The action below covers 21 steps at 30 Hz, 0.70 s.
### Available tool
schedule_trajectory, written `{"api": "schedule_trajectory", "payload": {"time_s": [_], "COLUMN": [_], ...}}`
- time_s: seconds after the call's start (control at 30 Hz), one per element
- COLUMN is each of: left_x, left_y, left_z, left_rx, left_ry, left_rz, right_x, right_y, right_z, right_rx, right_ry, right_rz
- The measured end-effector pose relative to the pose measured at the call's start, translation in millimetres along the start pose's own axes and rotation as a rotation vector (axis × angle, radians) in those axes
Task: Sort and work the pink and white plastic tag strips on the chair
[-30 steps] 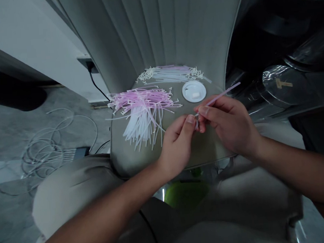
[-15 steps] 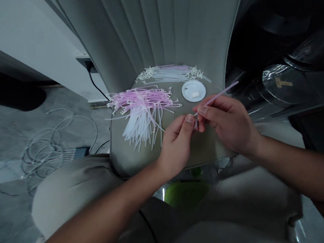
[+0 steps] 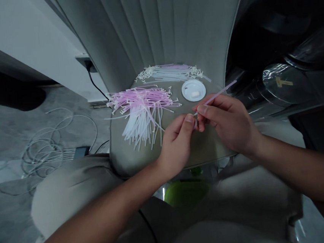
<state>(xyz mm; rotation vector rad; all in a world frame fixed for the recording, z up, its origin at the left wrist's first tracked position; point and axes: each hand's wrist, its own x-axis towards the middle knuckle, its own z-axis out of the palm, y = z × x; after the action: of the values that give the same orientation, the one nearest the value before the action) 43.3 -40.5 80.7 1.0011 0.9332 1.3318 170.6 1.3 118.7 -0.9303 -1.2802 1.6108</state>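
Observation:
A thin pink tube [image 3: 222,91] slants up and right out of my right hand [image 3: 227,121], whose thumb and fingers are pinched round it. Its lower end meets a small white piece [image 3: 195,114] at the fingertips of my left hand [image 3: 178,141], which is closed in a pinch. The fingers hide most of that joint. To the left lies a heap of pink tubes [image 3: 145,99] with white ends, beside and over a bunch of white tubes [image 3: 140,129]. Just beyond my right hand sits a round white lid [image 3: 186,95] with a small white block [image 3: 195,94] on it.
Another row of pale tubes with white tips [image 3: 171,74] lies at the back of the grey chair seat [image 3: 210,147], against the backrest [image 3: 167,25]. Coiled cable [image 3: 42,148] lies on the floor at left. Dark, shiny cylindrical containers [image 3: 283,83] stand at right. Something green [image 3: 186,193] shows below the seat.
The pink tube's free end has dipped very slightly to the left. Both hands keep the same pinch in nearly the same place.

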Motion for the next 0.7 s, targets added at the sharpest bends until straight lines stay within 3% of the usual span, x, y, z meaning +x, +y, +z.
{"api": "schedule_trajectory", "payload": {"time_s": [0.7], "left_x": [-0.5], "left_y": [-3.6], "left_z": [-0.2], "left_rx": [-0.013], "left_ry": [0.007], "left_rz": [-0.028], "right_x": [0.2], "right_y": [-0.7], "right_z": [0.0], "right_rx": [0.005], "right_ry": [0.023], "right_rz": [0.04]}}
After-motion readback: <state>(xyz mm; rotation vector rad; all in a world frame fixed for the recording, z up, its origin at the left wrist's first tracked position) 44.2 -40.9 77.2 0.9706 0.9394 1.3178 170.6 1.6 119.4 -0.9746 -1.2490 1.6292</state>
